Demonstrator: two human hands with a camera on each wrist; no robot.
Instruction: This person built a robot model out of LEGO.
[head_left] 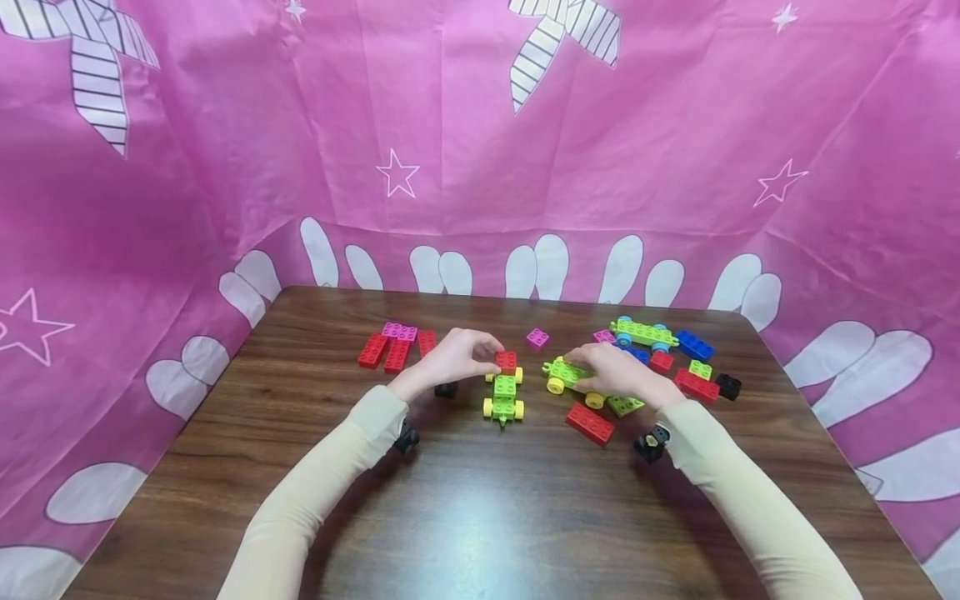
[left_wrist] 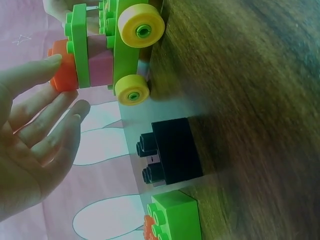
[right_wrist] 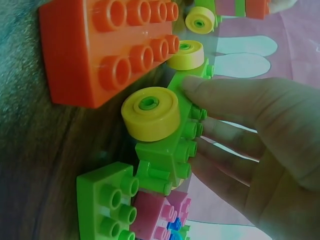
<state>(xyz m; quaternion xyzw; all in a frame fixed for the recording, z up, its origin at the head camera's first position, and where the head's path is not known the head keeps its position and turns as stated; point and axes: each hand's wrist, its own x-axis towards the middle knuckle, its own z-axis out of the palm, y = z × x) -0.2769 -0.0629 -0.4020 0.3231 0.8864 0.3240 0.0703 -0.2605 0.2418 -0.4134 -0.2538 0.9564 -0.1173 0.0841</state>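
Observation:
My left hand (head_left: 465, 354) pinches a red brick (head_left: 506, 361) between thumb and fingers. That brick sits at the top of a stacked toy car (head_left: 504, 385), which has a green wheeled base, yellow wheels, a pink brick (left_wrist: 100, 60) and a green brick above. To the right, my right hand (head_left: 611, 367) grips a second green wheeled base (right_wrist: 172, 125) with yellow wheels, thumb on the near side and fingers across its studs. A red brick (head_left: 589, 423) and a green brick (right_wrist: 107, 200) lie close to that base.
Red and pink bricks (head_left: 400, 332) lie at the back left, with a black brick (left_wrist: 175, 150) beside my left hand. A pink brick (head_left: 537, 337) lies at the back middle. Blue bricks (head_left: 694, 344), a green base with blue wheels (head_left: 645, 333) and several others sit at the right.

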